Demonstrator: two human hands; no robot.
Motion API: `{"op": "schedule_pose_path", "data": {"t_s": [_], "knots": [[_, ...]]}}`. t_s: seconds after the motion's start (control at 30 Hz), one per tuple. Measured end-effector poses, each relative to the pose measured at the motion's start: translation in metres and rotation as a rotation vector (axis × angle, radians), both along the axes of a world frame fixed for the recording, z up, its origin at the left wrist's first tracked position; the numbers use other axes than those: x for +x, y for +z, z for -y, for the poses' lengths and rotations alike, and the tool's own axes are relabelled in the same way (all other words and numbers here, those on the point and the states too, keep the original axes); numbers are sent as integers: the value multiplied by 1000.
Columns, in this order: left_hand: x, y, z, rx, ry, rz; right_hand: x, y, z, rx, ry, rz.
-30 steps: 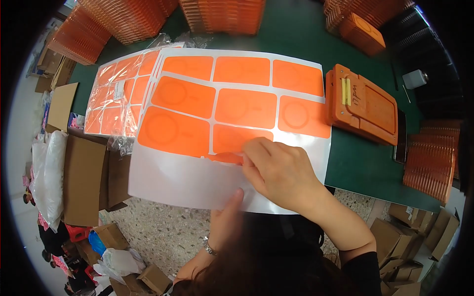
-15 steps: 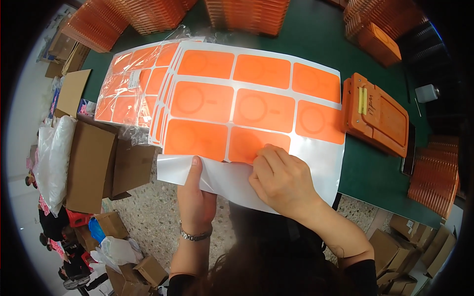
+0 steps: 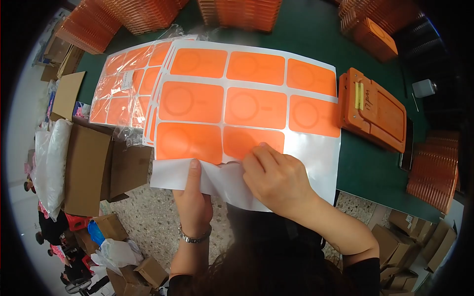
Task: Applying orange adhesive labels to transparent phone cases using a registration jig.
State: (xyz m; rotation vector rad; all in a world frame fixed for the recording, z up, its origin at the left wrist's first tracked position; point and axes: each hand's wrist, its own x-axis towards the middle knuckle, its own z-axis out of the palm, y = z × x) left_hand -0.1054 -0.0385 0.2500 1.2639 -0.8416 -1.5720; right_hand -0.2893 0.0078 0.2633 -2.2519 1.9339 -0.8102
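Observation:
A white backing sheet (image 3: 311,155) carries rows of orange rectangular stickers, each with a faint ring and short bar mark. Its near edge is bent over toward me. My left hand (image 3: 195,202) grips this folded edge from the left, thumb on top and fingers beneath. Over the lower middle sticker (image 3: 239,140) my right hand (image 3: 276,175) is closed, its fingers pinched at that sticker's near right part. The fingertips are partly hidden. Bare white backing shows at the lower right corner. More sheets lie stacked underneath, their edges showing at the left.
A clear plastic bag (image 3: 121,93) with similar orange sheets lies left on the green table (image 3: 365,172). An orange plastic fixture (image 3: 375,108) sits right. Stacks of orange trays (image 3: 239,12) line the back. Cardboard boxes (image 3: 89,167) stand left.
The sheet and both hands appear slightly further left as the view shifts. The folded near edge is more crumpled beside my right hand, which stays pinched over the lower middle sticker.

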Motion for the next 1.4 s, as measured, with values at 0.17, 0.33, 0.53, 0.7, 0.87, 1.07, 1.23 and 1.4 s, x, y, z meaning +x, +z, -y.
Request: {"op": "schedule_pose_path", "data": {"t_s": [0.17, 0.33, 0.53, 0.7, 0.87, 1.07, 1.23, 1.4], "knots": [[-2, 0, 4, 46, 45, -107, -24, 10, 8, 253, -165, 405], [-1, -19, 8, 132, 63, -159, -74, 34, -7, 93, -313, 1318], [18, -12, 7, 114, 18, -120, -171, 101, -23, 51, -333, 1196], [11, 14, 5, 197, -392, -304, -194, 97, -32, 46, -358, 1252], [25, 54, 20, 348, -1216, 118, -182, 72, -21, 16, -315, 1710], [-107, 80, 15, -1140, -701, 600, -136, 63, -10, 8, -364, 1709], [-135, 59, 8, -1356, -500, 837, -117, 55, -11, -84, -394, 1675], [-139, 62, 14, -1377, -562, 851, -110, 51, -15, -165, -337, 1584]]}}
